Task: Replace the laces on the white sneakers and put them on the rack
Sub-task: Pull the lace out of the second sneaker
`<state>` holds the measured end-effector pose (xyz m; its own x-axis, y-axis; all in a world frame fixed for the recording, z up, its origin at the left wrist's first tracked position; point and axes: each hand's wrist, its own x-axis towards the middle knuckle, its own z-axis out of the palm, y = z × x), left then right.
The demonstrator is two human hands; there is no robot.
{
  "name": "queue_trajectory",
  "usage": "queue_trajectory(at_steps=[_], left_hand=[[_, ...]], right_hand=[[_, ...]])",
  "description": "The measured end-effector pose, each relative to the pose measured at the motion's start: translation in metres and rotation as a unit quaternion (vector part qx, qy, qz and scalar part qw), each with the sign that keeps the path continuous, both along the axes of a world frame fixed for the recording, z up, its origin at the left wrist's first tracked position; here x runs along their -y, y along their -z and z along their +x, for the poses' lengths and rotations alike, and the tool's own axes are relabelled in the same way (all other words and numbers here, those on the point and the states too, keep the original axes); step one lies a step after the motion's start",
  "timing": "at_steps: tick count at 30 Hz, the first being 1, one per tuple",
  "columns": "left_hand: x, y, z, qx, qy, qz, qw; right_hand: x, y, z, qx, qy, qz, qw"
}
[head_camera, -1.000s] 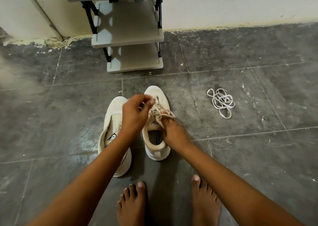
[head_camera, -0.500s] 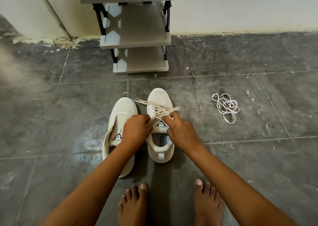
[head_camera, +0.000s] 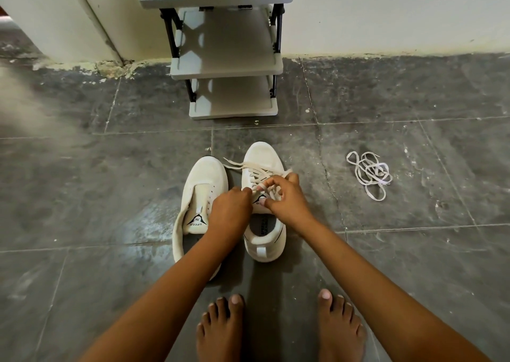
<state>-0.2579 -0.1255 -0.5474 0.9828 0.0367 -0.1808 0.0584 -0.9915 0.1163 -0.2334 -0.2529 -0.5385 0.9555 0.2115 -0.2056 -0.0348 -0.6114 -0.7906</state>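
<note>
The right hand [head_camera: 287,197] pinches the flat off-white lace [head_camera: 255,172] threaded through the right-side white low-top sneaker [head_camera: 265,196], while the left hand [head_camera: 230,207] curls in on the same lace near the tongue, probably to keep it taut while it is worked at the eyelets. The unlaced white sneaker [head_camera: 200,204] stands touching it on the left. A loose tangle of white lace [head_camera: 369,174] lies well apart to the right on the dark grey tiled floor [head_camera: 110,196]. The grey tiered shoe rack [head_camera: 229,66] stands ahead against the pale wall [head_camera: 386,11].
</note>
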Motion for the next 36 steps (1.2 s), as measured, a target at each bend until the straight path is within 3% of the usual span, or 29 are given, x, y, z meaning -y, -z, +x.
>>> queue_trajectory(at_steps=[3,9,13,16,17,19,22,25,27,29,32,34,36], left_hand=[[0.000,0.001,0.001,0.002,-0.001,-0.036,0.999],[0.002,0.001,0.002,0.009,0.010,-0.033,0.999],[0.001,0.004,0.001,0.011,0.042,0.000,0.999],[0.001,0.003,0.001,0.006,0.045,0.006,0.999],[0.002,0.002,0.002,0.004,0.047,0.007,0.999],[0.003,0.002,0.003,0.000,0.046,-0.001,0.999],[0.003,0.002,0.003,0.000,0.037,-0.018,0.999],[0.001,0.004,0.002,0.012,0.032,-0.030,0.999],[0.001,0.004,0.002,0.018,0.038,-0.035,0.999],[0.001,0.003,0.001,0.019,0.046,-0.034,0.998],[-0.002,0.004,-0.001,0.025,0.047,-0.022,0.998],[-0.005,0.003,-0.002,0.027,0.034,-0.035,0.998],[-0.006,0.000,-0.002,0.026,0.028,-0.063,0.997]], right_hand=[[0.019,0.003,0.004,0.174,-0.089,-0.184,0.963],[0.006,-0.002,0.005,0.323,-0.148,-0.324,0.877],[0.002,-0.017,0.011,0.208,-0.074,-0.138,0.965],[-0.001,-0.018,0.015,0.088,-0.023,0.012,0.996],[0.001,-0.018,0.014,0.068,-0.018,0.022,0.997],[0.012,-0.014,0.013,0.087,-0.073,-0.096,0.989],[0.024,-0.006,0.007,0.200,-0.188,-0.287,0.918],[0.018,-0.002,0.004,0.310,-0.196,-0.322,0.873],[0.014,-0.001,0.007,0.327,-0.188,-0.330,0.865],[0.011,-0.006,0.010,0.280,-0.156,-0.294,0.900],[0.004,-0.019,0.017,0.155,-0.069,-0.074,0.983],[-0.003,-0.026,0.015,0.099,-0.048,0.068,0.992],[-0.001,-0.022,0.011,0.081,-0.074,0.046,0.993]])
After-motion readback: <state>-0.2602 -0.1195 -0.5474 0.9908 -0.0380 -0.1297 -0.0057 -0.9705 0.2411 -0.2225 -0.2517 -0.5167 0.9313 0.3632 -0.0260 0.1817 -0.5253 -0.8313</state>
